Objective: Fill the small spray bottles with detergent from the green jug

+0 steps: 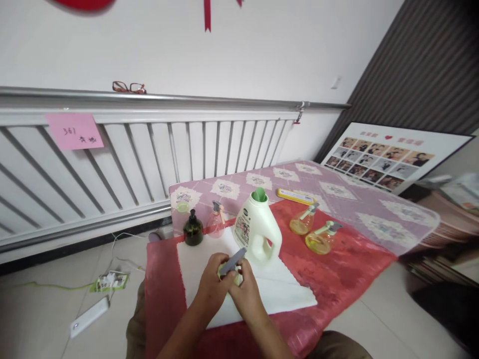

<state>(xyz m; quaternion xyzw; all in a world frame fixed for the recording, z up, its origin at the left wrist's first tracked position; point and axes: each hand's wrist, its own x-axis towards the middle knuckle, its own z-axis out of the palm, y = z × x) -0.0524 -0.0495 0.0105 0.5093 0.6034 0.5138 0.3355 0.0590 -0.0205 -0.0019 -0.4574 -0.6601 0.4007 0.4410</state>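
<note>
One spray bottle [233, 261], its slanted head slate grey, with pale green showing below and the rest hidden by the hands, is held above the white cloth [288, 292], near the cream jug [258, 227]. The left hand [214, 276] and right hand [247, 286] both curl their fingers closed around it.

Both hands [213, 279] [246, 288] curled, close together

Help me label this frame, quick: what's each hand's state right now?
Left hand: closed, holding a grey-and-pale-green plastic sprayer.
Right hand: closed, holding the same sprayer.
</note>
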